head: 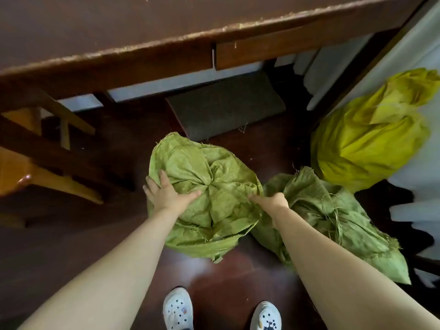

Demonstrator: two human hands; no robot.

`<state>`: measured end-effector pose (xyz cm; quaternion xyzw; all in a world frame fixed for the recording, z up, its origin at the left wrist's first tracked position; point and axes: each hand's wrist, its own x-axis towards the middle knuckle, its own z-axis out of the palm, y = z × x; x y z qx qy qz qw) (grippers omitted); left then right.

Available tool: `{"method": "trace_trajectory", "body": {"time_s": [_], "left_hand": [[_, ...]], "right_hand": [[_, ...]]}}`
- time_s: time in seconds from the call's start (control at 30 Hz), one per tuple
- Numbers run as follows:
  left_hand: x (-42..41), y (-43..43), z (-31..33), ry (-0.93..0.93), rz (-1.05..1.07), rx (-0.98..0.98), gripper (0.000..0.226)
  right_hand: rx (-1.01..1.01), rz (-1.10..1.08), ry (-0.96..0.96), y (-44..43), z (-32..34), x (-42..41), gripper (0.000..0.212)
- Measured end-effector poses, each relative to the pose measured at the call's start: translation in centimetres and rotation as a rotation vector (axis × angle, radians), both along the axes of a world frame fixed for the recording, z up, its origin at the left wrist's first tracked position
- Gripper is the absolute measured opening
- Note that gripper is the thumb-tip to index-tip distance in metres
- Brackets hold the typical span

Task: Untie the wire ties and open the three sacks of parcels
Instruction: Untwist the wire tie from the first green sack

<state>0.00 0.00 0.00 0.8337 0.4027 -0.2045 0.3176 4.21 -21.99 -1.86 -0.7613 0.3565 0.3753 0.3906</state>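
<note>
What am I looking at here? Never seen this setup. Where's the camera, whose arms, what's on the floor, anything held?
There is no robot here: a person works with bare hands. The single picture comes from a camera worn on the head and looking down, so both arms reach in from below and the white shoes show at the bottom. Three sacks sit on the dark wooden floor: a middle green sack, a second green sack slumped to its right, and a yellow sack beyond. The left hand rests flat on the middle one, fingers spread. The right hand seems to grip its fabric at the right edge. Its top is gathered shut, and I can't make out a wire tie.
</note>
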Motion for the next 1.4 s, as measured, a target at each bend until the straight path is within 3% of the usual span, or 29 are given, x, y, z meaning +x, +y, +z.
{"method": "trace_trajectory", "body": {"time_s": [0.07,0.13,0.23,0.37,0.47,0.53,0.57,0.6,0.67,0.7,0.77,0.83,0.9,0.93,1.03,1.1,1.17,1.23,1.3,1.4], "left_hand": [[0.4,-0.7,-1.7,-0.028,-0.021,-0.102,0.134],[1.0,-1.7,-3.3,-0.049,-0.079,-0.323,0.142],[2.1,-3.4,-5.2,-0.052,-0.365,-0.422,0.129],[4.1,-4.2,-7.8,-0.014,-0.888,0.021,0.130],[6.1,-4.3,-9.8,-0.080,-1.056,0.387,0.114],[7.6,-4.3,-10.8,-0.203,-1.052,0.467,0.058],[8.3,-4.2,-11.2,-0.288,-1.038,0.464,0.026],[8.8,-4.3,-11.8,-0.383,-1.016,0.458,0.011],[9.8,-4.5,-13.5,-0.552,-0.925,0.418,0.014],[10.0,-4.9,-14.1,-0.637,-0.851,0.359,0.031],[10.0,-5.9,-14.6,-0.759,-0.674,0.115,0.068],[8.7,-6.7,-13.9,-0.793,-0.496,-0.234,0.081],[6.6,-6.3,-13.2,-0.901,-0.370,-0.352,0.075],[5.6,-5.5,-12.7,-1.033,-0.343,-0.273,0.068],[3.4,-1.7,-12.5,-1.355,-0.206,0.089,0.061],[2.8,-0.1,-13.3,-1.273,-0.116,0.082,0.052],[2.5,-0.7,-14.7,-0.998,-0.148,0.048,0.047],[2.1,-2.3,-16.2,-0.802,-0.252,-0.065,0.074],[1.5,-4.0,-17.2,-0.766,-0.378,-0.183,0.090],[2.4,-4.9,-19.0,-0.692,-0.583,0.023,0.087]], "right_hand": [[0.169,-0.150,0.026,0.2,-1.7,-0.1,0.081],[0.300,-0.199,0.039,0.3,-3.3,0.4,0.060],[0.509,-0.395,-0.019,0.5,-5.1,2.7,0.034],[0.685,-0.478,-0.204,1.1,-6.1,6.2,0.008],[0.886,-0.485,-0.325,1.6,-7.6,7.7,0.008],[1.031,-0.562,-0.418,1.6,-9.2,8.4,0.022],[1.023,-0.570,-0.495,1.4,-10.0,8.5,0.040],[0.944,-0.518,-0.594,1.1,-10.6,8.3,0.061],[0.758,-0.218,-0.884,0.6,-11.0,6.5,0.088],[0.735,-0.015,-1.003,0.6,-11.2,5.1,0.090],[0.706,0.317,-1.032,0.9,-12.2,2.7,0.085],[0.504,0.434,-1.049,1.5,-14.5,1.5,0.061],[0.246,0.347,-1.120,2.1,-16.4,1.1,0.029],[0.217,0.247,-1.140,2.2,-17.1,1.2,0.025],[0.581,-0.378,-0.900,2.0,-17.8,2.3,0.026],[0.797,-0.556,-0.711,1.6,-18.0,3.0,0.013],[0.895,-0.597,-0.602,1.4,-18.4,3.0,0.015],[0.881,-0.586,-0.531,1.3,-19.1,2.5,0.019],[0.851,-0.561,-0.514,1.0,-19.2,1.9,0.022],[0.805,-0.497,-0.596,0.5,-17.6,1.5,0.020]]}}
